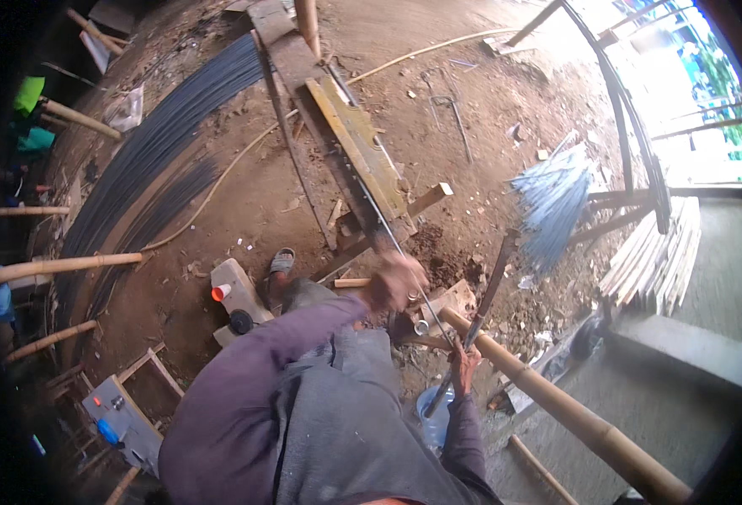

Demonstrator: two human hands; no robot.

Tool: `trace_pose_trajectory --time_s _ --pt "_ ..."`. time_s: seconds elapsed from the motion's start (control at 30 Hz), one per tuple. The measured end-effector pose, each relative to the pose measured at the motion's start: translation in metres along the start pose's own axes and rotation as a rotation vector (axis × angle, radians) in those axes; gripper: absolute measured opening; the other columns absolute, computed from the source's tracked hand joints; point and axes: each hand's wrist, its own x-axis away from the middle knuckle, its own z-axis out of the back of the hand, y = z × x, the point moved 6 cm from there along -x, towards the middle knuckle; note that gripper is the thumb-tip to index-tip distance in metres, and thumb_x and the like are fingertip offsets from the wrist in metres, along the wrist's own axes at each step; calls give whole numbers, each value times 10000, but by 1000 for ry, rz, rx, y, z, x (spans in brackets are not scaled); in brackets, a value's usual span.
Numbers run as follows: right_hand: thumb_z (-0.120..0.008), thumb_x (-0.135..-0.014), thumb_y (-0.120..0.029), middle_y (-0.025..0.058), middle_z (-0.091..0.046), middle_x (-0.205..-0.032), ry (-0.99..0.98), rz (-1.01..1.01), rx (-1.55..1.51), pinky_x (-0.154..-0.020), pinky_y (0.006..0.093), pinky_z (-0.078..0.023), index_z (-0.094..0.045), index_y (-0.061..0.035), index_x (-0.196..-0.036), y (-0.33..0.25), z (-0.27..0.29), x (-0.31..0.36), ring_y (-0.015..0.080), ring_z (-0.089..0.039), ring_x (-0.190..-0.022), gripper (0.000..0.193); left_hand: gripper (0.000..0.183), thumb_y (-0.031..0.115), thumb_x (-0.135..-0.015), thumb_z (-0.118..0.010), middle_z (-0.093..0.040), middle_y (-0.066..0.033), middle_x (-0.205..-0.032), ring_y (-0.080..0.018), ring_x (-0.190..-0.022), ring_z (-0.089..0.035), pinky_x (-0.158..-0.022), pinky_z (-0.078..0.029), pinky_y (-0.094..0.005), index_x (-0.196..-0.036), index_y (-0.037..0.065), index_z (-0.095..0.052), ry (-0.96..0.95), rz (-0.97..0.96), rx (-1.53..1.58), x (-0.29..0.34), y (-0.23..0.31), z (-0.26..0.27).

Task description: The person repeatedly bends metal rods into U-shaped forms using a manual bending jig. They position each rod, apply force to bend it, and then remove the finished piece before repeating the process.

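1. The left hand (396, 282) is blurring against a slim, smooth metal rod (379, 212); its fingers look partly bent, but I cannot tell whether they are gripping the rod.
2. The right hand (465, 366) is curling its fingers closed around a dark, straight metal bar (494, 282), which is slanting past the palm above and below.
3. The rod is running diagonally between the hands, its near end reaching the right hand and its far part lying along a weathered, yellowish wooden board (341, 126) beyond the left hand.
4. Just right of the right hand, a thick, rounded, jointed bamboo pole (564, 404) is stretching away toward the lower right.
5. Just below the right hand, a translucent blue bucket (430, 431) is standing partly behind the bar.
6. Beyond the right hand, a loose sheaf of thin grey rods (556, 198) is fanning over crumbly brown soil (489, 109); farther right, pale, flat-sided wooden strips (653, 252) are lying stacked.
7. Well to the left of the left hand, long dark rods (156, 126) are sweeping across the ground in a dense bundle.
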Motion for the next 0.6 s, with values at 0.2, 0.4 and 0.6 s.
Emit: trace_pose_trajectory --time_s 0.2,0.4,0.6 --pt "-697 -931 -394 46 -585 -621 87 -37 102 -495 321 -449 -648 3 -838 5 -20 -18 119 -568 -549 410 823 393 -876 -733 -299 -275 -1567 -376 -1481 -259 -1219 -237 -434 -1465 -63 -385 560 806 -138 -16 -202 149" --pt "-700 -934 -388 41 -612 -639 147 -17 111 -491 317 -449 -655 -12 -802 34 -27 -34 127 -590 -534 401 826 392 -839 -750 -328 -240 -1574 -335 -1463 -328 -1198 -286 -397 -1449 -67 -435 298 940 -281 -22 -240 136" --pt "-727 -901 -376 97 -656 -687 203 128 280 -631 370 -491 -681 32 -857 3 -22 -33 189 -650 -706 412 789 421 -858 -729 -333 -111 -1606 -292 -1443 -379 -1155 -352 -424 -1487 45 -438 131 1152 -365 -29 -236 144"
